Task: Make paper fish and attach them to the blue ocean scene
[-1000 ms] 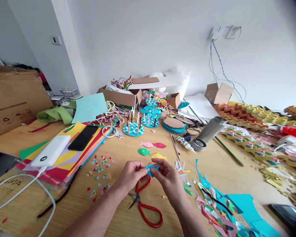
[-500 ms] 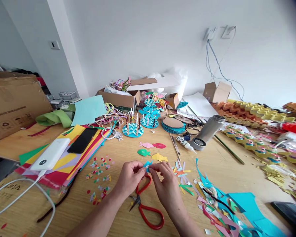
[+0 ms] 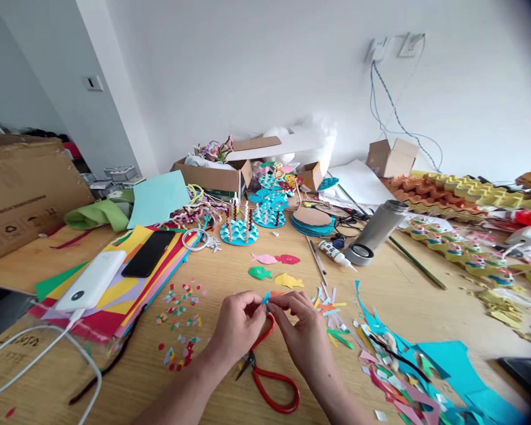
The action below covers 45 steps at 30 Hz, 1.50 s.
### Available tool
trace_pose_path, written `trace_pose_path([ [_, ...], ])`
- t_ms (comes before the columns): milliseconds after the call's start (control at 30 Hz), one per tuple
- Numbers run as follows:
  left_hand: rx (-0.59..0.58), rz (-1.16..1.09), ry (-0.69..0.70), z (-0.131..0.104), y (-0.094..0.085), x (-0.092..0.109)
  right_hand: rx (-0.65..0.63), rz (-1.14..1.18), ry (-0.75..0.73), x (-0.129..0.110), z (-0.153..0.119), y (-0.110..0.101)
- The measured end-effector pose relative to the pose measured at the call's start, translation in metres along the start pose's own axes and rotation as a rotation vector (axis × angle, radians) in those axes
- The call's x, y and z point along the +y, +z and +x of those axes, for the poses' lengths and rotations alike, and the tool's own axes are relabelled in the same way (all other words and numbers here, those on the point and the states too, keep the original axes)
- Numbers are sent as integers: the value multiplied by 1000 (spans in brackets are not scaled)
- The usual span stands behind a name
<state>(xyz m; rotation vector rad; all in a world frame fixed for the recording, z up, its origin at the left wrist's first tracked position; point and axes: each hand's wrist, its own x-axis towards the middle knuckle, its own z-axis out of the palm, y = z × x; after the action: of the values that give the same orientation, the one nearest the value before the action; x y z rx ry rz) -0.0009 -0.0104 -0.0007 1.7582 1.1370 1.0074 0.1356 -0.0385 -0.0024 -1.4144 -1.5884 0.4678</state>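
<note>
A small blue paper piece (image 3: 265,299) is pinched between the fingertips of my left hand (image 3: 239,321) and my right hand (image 3: 300,321); the fingers cover most of it. Below my hands lie red-handled scissors (image 3: 278,381), blades pointing left. Just beyond the fingertips are a pink paper fish (image 3: 264,258), a red paper fish (image 3: 287,259), a green paper fish (image 3: 259,272) and a yellow paper fish (image 3: 288,281). A bit of orange paper (image 3: 275,293) peeks out behind my fingers.
Confetti bits (image 3: 181,313) lie left, near stacked coloured paper (image 3: 110,307) bearing a phone (image 3: 148,254) and white power bank (image 3: 91,280). Right are paper scraps (image 3: 393,378), a glue bottle (image 3: 334,254) and a steel flask (image 3: 380,230). Decorated blue discs (image 3: 239,239) stand behind.
The blue paper has turned or folded between my fingers, and less of it shows. Orange paper now appears behind my hands. The view has shifted slightly.
</note>
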Motion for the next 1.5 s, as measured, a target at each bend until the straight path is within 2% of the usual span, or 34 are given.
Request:
trace_pose_path([
  [267, 38, 99, 69, -3, 1, 1, -14, 43, 80, -2, 2, -2],
  [533, 72, 150, 156, -6, 1, 0, -19, 72, 95, -3, 1, -2],
  [933, 24, -54, -48, -4, 2, 2, 23, 65, 68, -4, -1, 0],
  [1200, -10, -77, -93, -6, 3, 2, 15, 128, 157, -3, -1, 0],
  [1500, -12, -78, -89, -5, 3, 3, -8, 181, 181, -7, -2, 0],
])
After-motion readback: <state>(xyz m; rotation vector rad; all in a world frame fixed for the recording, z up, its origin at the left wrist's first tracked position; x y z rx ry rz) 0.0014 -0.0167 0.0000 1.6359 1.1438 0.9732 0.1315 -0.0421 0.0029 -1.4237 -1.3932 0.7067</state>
